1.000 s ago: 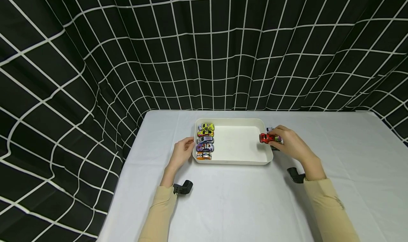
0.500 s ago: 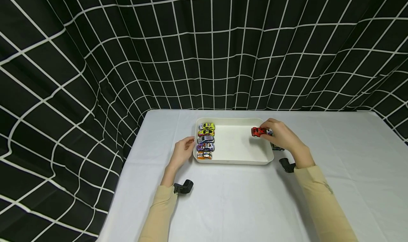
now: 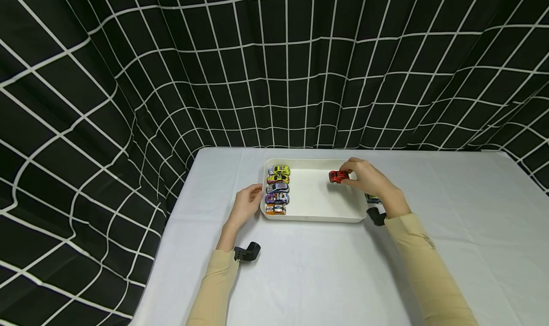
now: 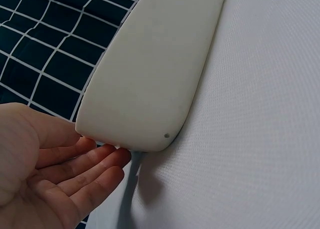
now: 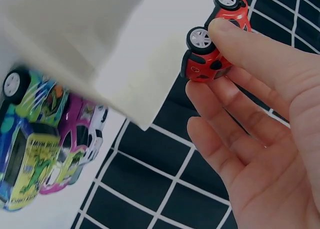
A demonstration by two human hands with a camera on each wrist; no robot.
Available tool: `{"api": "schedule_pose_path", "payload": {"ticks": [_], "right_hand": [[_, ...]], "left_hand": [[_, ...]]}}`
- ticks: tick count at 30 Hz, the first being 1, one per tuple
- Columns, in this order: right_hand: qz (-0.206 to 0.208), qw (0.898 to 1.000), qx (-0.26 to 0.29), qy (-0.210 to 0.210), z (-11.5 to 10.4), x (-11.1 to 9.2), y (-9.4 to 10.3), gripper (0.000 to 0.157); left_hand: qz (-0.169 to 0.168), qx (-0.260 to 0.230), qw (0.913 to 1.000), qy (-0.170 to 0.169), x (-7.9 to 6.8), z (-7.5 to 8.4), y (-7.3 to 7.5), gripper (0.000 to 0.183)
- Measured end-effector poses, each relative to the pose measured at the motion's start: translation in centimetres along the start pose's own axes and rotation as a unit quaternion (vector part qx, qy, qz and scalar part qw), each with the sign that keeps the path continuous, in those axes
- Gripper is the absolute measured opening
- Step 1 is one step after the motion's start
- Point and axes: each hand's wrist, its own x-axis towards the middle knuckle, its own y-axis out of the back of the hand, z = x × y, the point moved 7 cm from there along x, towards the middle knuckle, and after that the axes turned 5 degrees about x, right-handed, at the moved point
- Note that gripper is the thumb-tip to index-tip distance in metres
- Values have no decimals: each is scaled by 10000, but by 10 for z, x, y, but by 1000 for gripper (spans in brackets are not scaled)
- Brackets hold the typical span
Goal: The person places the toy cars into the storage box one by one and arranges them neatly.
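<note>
Right hand (image 3: 370,178) pinching red car (image 3: 337,176), left hand (image 3: 246,205) relaxed, orange car (image 3: 275,209) head view only

toy car (image 3: 337,177): red | tray (image 3: 313,195): white | curtain (image 3: 318,55): black, white grid | sleeves (image 3: 218,274): beige

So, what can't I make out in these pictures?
Head view: magenta car, obscured by the right hand; markings on the five lined-up cars, too small.
Left wrist view: the tray's inside, hidden by its outer wall.
Right wrist view: part of the yellow-blue car, cut off by the left edge.
</note>
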Motion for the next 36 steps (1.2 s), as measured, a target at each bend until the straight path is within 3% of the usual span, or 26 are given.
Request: {"api": "schedule_pose_path", "payload": {"ticks": [14, 25, 36], "right_hand": [[-313, 9990, 221, 211, -7, 27, -20, 21], [-522, 9977, 82, 419, -14, 46, -41, 19], [-643, 9977, 104, 191, -15, 58, -51, 18]], "left_hand": [[-6, 10, 10000, 25, 1, -4, -1, 30], [35, 33, 10000, -34, 2, -2, 0, 29], [7, 66, 10000, 36, 1, -2, 0, 30]]}}
